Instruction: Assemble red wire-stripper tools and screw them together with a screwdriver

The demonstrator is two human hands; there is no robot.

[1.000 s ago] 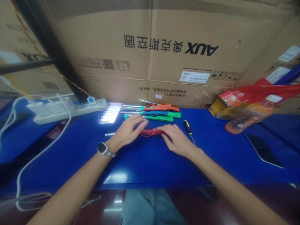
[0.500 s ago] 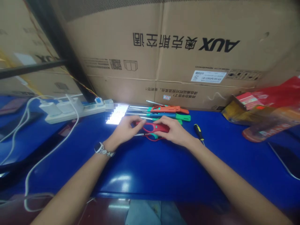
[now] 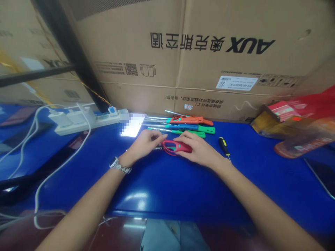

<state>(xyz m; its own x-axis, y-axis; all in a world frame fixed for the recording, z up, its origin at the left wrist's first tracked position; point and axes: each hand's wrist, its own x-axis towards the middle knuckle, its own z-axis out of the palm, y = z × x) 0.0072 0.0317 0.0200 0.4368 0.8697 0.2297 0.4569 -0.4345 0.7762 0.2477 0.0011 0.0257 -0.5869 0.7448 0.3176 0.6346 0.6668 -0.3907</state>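
Note:
A red long-necked lighter lies across between my two hands, just above or on the blue table. My right hand is closed round its handle, with the thumb on the near side. At the front end, my left hand pinches it with thumb and fingers near the metal tube. A bit of green shows inside the red trigger loop. Behind my hands, several finished-looking lighters lie in a row: an orange lighter, a blue lighter and green ones. My left fingers hide part of the tube.
Right of my right hand lies a yellow-and-black screwdriver. A bright phone and a white power strip are at the left. A large cardboard box stands behind. Red packaging sits at the far right.
The upper red shell, held above the lower part with the tube, has come down onto it, and the two now look like one body. My hands have moved slightly nearer me.

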